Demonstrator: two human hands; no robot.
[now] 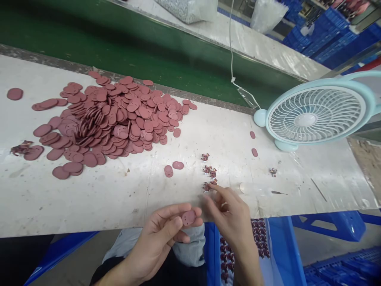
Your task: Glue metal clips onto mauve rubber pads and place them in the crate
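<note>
Just past the table's front edge, my left hand (166, 234) is closed, pinching a flat reddish-brown oval piece (188, 218) with small holes between thumb and fingers. My right hand (230, 210) is beside it, its index finger stretched toward a small dark-red and white figure-like part (206, 186). That fingertip overlaps the part; whether it touches cannot be made out. The thumb stands apart from the index finger, and no held thing shows. Several similar small parts (210, 171) lie in a short column beyond. Two loose oval pieces (177, 165) lie to their left.
A large heap of oval pieces (139, 115) covers the table's left half. At the right stands a light-blue fan (315, 113). A clear bottle with a thin needle tip (257, 189) lies near my right hand. Below the edge, a blue crate (285, 248) holds rows of small parts.
</note>
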